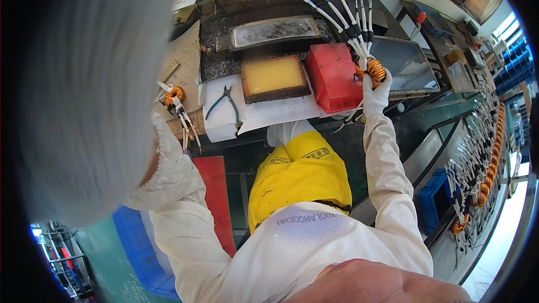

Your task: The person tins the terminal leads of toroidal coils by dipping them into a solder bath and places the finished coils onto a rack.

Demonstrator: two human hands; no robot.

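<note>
My right hand (377, 96), in a white glove, is closed round a copper-wound toroidal coil (374, 70). From the coil, several white leads (359, 36) with black sleeves and metal lugs fan upward over the bench. My left hand (101, 95), also gloved, is raised so near the camera that it is a large blur; its fingers cannot be made out. A red box (337, 81) stands just left of the held coil. Beside it lies a rectangular pan (275, 96) with a smooth yellow filling.
Behind the pan is a metal trough (274, 32) with a silvery, dark-flecked surface. Cutting pliers (227, 101) lie on white paper. Another coil (174, 96) rests at the left. Many finished-looking coils (489, 177) line the right side. A blue bin (140, 252) stands low left.
</note>
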